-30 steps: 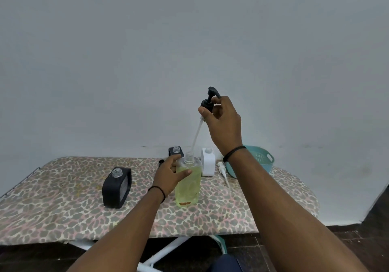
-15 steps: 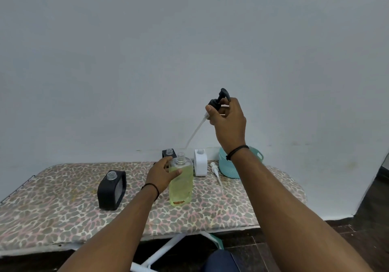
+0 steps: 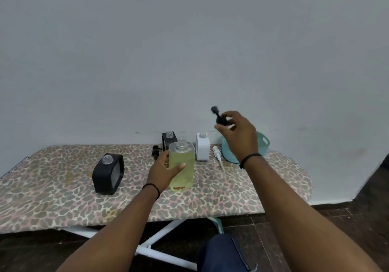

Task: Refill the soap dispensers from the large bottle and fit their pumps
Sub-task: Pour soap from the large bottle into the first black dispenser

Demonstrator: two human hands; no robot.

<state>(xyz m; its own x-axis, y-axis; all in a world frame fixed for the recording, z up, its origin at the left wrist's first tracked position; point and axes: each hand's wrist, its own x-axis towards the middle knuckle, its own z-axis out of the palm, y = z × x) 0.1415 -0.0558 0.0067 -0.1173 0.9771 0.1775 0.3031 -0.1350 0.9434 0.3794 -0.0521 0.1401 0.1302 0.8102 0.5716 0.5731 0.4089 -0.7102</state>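
Left hand: our left hand (image 3: pixel 166 169) wraps around the big bottle (image 3: pixel 182 166) of yellow soap, which stands open in the middle of the board (image 3: pixel 52 198).
Right hand: our right hand (image 3: pixel 237 137) pinches the black pump (image 3: pixel 219 117) up in the air, right of the bottle.
Dispensers: one black dispenser (image 3: pixel 108 174) stands left; a second black one (image 3: pixel 169 140) and a white one (image 3: pixel 202 149) stand far behind the bottle.
Loose pump: a white pump (image 3: pixel 217 158) lies beside the blue basket (image 3: pixel 262 143).

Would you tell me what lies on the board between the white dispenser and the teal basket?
In the head view, a white pump lies between the white dispenser and the teal basket.
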